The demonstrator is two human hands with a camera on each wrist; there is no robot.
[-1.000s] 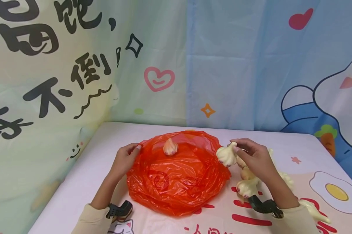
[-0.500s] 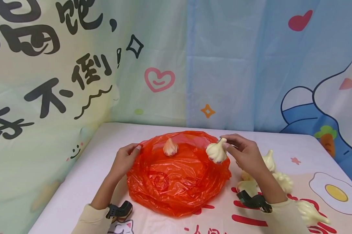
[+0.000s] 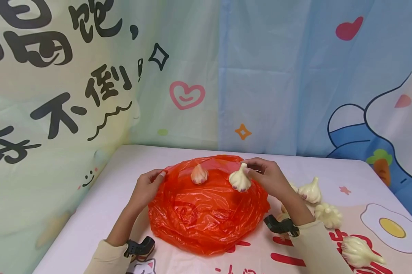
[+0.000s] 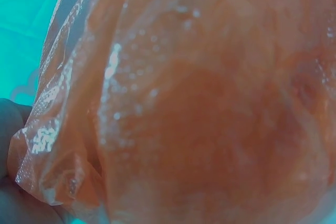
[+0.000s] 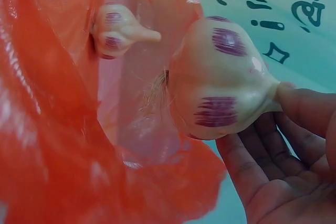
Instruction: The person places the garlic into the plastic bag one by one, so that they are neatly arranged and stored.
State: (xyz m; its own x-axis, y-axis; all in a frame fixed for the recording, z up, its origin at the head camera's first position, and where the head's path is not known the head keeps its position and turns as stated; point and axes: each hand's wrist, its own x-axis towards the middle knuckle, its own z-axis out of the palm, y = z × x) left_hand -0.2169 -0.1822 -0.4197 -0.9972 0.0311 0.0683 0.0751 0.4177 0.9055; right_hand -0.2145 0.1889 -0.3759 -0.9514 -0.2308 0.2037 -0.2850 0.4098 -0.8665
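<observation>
A red plastic bag [image 3: 206,220] lies spread with its mouth gaping on the table. The left hand [image 3: 147,190] pinches the bag's left rim between thumb and fingers; the left wrist view is mostly filled by the film. In the right hand [image 3: 267,178] a garlic bulb [image 3: 240,179] is pinched by its stem, root end down, over the right part of the bag's mouth. The right wrist view shows purple streaks on this bulb [image 5: 226,77] and its root hairs. Another garlic bulb [image 3: 199,174] sits inside the bag near the back.
Right of the bag lie more garlic bulbs: one upright [image 3: 310,191], a knobbly one [image 3: 328,215] and one on its side [image 3: 360,252]. Others are partly hidden behind the right forearm. A printed cloth backdrop [image 3: 260,95] hangs behind the table [image 3: 140,156].
The right hand has carried its garlic bulb leftward from the bag's right edge to over the mouth. More bulbs at right are uncovered. The left hand stays at the rim.
</observation>
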